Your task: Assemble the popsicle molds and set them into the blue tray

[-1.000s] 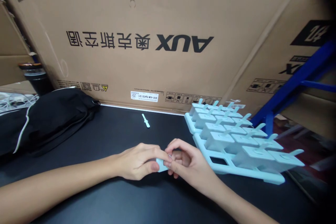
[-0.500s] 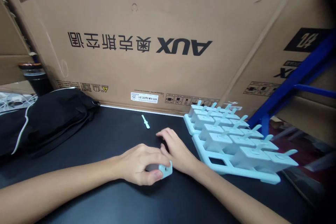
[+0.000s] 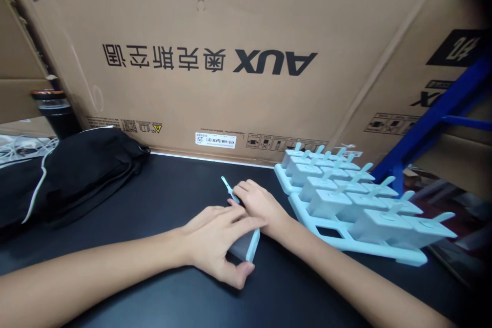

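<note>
My left hand (image 3: 217,238) is closed around a single ice pop mould (image 3: 243,246), a greyish translucent cup with a light blue rim, held tilted above the black table. Its thumb and fingers press on the rim side. Just beyond, my right hand (image 3: 261,205) pinches the end of a light blue ice pop stick (image 3: 226,184), whose narrow end points away to the upper left. The two hands overlap, so part of the mould and the stick's lower end are hidden.
At the right stands a light blue rack (image 3: 326,238) with several lidded ice pop moulds (image 3: 328,203); one front slot shows bare. A large cardboard box (image 3: 215,97) walls off the back. To the left lie a black bag (image 3: 88,179) and a black tumbler (image 3: 61,115).
My right hand has taken hold of the stick that lay on the table and drawn it nearer. My left hand has turned the mould, so more of its side shows.
</note>
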{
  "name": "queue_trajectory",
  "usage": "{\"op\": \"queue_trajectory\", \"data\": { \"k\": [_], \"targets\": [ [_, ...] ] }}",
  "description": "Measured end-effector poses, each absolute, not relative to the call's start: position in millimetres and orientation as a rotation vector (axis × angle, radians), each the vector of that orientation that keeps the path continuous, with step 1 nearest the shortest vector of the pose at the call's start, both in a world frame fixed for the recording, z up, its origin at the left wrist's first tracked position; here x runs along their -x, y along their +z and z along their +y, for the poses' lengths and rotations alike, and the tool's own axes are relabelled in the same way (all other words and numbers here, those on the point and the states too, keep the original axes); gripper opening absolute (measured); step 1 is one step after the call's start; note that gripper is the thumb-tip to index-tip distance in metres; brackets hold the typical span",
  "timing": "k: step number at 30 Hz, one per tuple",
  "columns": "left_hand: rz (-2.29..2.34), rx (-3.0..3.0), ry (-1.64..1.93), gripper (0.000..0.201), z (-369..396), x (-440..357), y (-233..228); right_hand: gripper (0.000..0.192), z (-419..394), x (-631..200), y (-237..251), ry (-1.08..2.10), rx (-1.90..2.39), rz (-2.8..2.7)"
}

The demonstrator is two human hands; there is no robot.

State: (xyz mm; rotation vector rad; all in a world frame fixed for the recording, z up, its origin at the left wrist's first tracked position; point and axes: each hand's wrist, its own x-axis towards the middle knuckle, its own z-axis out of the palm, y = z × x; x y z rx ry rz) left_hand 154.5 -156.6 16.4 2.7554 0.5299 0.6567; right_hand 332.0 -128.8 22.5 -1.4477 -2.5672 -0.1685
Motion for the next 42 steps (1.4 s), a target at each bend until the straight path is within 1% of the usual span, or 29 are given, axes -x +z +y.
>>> {"op": "queue_trajectory", "data": {
  "k": [2,4,7,9,10,14,19,22,25,29,33,35,38,42],
  "targets": [
    [0.537,-2.821,0.614,0.070,-158.3,-156.3,18.9,0.020,-144.9,-344.9,23.1,-0.099,1.417,-2.530],
    [0.581,-2.885,0.557,0.059,-160.2,-157.4,21.6,0.015,-158.5,-357.1,25.1,0.014,1.397,-2.463],
    [0.666,-2.939,0.497,0.051,-161.8,-157.7,24.4,0.002,-168.5,-371.6,31.0,0.229,1.427,-2.381],
    [0.708,-2.942,0.492,0.051,-161.8,-157.2,25.7,0.013,-169.6,-378.3,37.3,0.342,1.476,-2.398],
    [0.729,-2.936,0.487,0.050,-161.6,-156.9,26.4,0.015,-169.6,-381.0,41.3,0.370,1.507,-2.424],
    [0.819,-2.846,0.514,0.041,-160.3,-156.1,29.9,0.007,-173.4,-390.4,63.2,0.366,1.556,-2.482],
    [0.695,-2.581,0.694,0.031,-153.7,-153.1,30.7,0.014,-184.3,-405.6,93.9,0.399,1.462,-2.338],
    [0.459,-2.419,0.746,0.031,-147.7,-149.1,28.1,0.016,-189.7,-414.5,105.1,0.368,1.308,-2.287],
    [0.237,-2.274,0.713,0.036,-145.8,-146.4,26.1,0.014,-196.8,-416.5,109.7,0.347,1.071,-2.312],
    [0.269,-2.096,0.620,0.046,-152.6,-148.0,27.6,0.024,-209.7,-406.2,111.2,0.386,0.843,-2.390],
    [0.409,-2.119,0.645,0.033,-161.8,-152.6,32.5,0.031,-218.0,-389.6,107.9,0.428,0.841,-2.473],
    [0.453,-2.113,0.635,0.030,-165.2,-154.8,34.5,0.031,-219.2,-382.1,102.8,0.444,0.851,-2.493],
    [0.434,-1.978,0.599,0.034,-170.7,-157.9,35.3,0.026,-218.6,-373.7,93.4,0.477,0.848,-2.440],
    [0.370,-1.644,0.571,0.042,-179.3,-161.6,34.1,0.018,-216.9,-369.4,87.6,0.581,0.867,-2.351]
  ]
}}
